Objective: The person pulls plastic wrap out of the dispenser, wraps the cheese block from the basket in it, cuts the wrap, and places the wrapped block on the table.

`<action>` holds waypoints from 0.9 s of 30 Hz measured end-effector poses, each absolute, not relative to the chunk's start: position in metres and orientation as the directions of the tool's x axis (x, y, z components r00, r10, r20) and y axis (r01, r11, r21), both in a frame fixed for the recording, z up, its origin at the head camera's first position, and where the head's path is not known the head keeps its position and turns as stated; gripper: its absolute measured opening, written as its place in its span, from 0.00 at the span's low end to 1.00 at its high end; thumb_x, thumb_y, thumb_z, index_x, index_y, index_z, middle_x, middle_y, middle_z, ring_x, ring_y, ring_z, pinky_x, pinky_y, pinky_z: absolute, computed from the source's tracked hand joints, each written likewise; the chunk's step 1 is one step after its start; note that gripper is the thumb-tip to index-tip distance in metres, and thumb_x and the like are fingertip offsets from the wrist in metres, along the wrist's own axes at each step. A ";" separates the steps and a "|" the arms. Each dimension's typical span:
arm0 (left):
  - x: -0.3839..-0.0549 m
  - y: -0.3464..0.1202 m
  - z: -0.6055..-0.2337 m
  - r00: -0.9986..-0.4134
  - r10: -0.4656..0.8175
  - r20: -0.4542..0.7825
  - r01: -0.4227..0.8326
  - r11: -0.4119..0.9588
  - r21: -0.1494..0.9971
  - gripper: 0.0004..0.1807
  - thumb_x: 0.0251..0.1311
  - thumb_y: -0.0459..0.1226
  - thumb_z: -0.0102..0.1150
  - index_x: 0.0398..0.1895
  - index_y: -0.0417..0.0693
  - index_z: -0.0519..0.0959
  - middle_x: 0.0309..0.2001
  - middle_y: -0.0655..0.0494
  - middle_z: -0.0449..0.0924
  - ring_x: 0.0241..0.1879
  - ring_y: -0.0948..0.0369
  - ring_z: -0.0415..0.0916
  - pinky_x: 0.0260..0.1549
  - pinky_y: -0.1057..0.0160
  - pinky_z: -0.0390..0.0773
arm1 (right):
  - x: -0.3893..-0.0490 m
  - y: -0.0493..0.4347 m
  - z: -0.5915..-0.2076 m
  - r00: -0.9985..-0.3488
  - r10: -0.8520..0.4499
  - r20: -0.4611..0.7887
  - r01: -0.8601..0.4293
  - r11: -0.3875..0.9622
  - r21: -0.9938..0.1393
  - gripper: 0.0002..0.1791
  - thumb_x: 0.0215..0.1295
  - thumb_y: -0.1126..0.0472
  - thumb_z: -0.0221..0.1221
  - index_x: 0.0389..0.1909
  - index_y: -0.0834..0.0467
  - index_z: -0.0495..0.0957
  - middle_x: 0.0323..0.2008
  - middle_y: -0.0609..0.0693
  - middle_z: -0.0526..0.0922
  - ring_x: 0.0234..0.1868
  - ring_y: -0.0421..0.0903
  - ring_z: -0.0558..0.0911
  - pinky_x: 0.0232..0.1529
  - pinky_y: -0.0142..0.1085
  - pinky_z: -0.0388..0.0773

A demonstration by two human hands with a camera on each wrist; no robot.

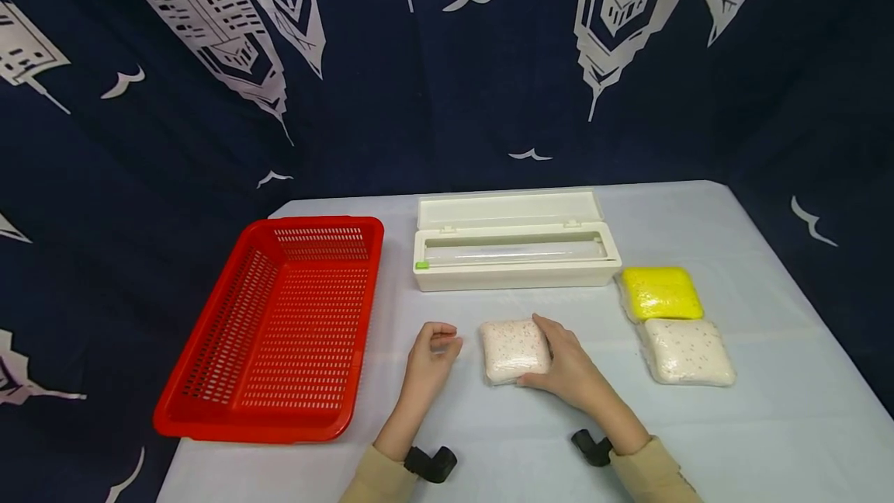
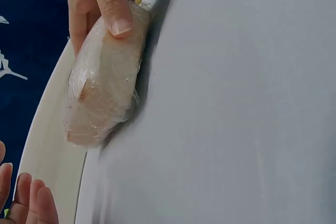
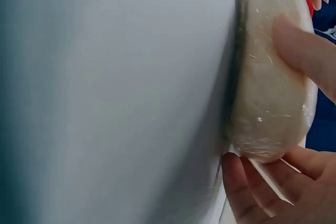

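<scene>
On the table, a little right of the middle in the head view, lies a speckled off-white block [image 1: 514,349] wrapped in clear cling film. My right hand [image 1: 569,367] grips its right side, thumb on the near edge and fingers round the far one. In the right wrist view the wrapped block [image 3: 270,77] shows creased film between thumb and fingers. My left hand [image 1: 433,355] hovers just left of the block, apart from it, fingers loosely bent and holding nothing. Part of the left hand [image 2: 34,203] shows at the lower left of the left wrist view.
A white cling film dispenser [image 1: 517,276] with its lid raised stands behind the hands. On the left is a red slotted basket [image 1: 363,332]. To the right lie a yellow wrapped block [image 1: 661,293] and another speckled wrapped block [image 1: 687,352], side by side.
</scene>
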State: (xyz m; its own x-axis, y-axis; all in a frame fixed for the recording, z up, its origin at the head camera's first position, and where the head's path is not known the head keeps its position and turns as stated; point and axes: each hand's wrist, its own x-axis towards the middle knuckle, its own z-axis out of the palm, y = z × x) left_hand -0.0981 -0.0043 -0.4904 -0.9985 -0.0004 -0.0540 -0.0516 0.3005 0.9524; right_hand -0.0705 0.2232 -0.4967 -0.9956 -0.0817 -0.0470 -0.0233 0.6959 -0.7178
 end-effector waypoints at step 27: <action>-0.089 -0.006 -0.490 -0.995 0.040 -0.086 -0.073 0.255 0.964 0.10 0.61 0.32 0.61 0.45 0.41 0.77 0.44 0.46 0.83 0.47 0.51 0.81 0.42 0.62 0.77 | 0.066 0.412 -0.482 -0.891 0.230 -0.391 0.438 0.659 -0.611 0.66 0.52 0.47 0.72 0.76 0.67 0.36 0.72 0.77 0.44 0.65 0.76 0.53 0.53 0.66 0.65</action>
